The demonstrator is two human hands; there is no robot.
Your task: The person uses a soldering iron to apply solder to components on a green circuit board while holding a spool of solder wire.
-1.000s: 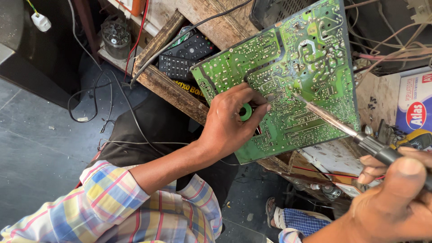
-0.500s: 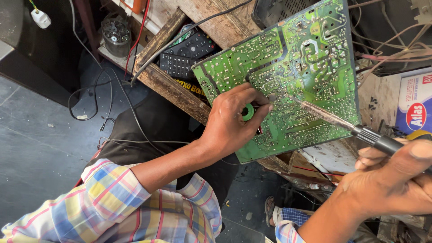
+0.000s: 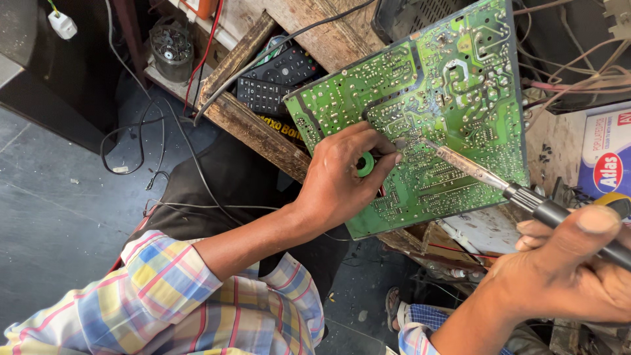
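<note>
The right hand (image 3: 572,269) has drawn back slightly but still grips the black-handled soldering iron (image 3: 499,187), its metal tip on the green, solder-dotted circuit board (image 3: 453,105), while the left hand (image 3: 342,181) pinches a small green spool (image 3: 365,164) against the board, above the rough wooden bench (image 3: 250,125).

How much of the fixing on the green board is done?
Most solder joints on the green circuit board look finished and shiny. In hand: the left hand rests on the board holding a small green solder spool, while the right hand holds the soldering iron, its tip at a joint beside the left fingers. Which joints are left cannot be told. The remote control lies untouched.
</note>
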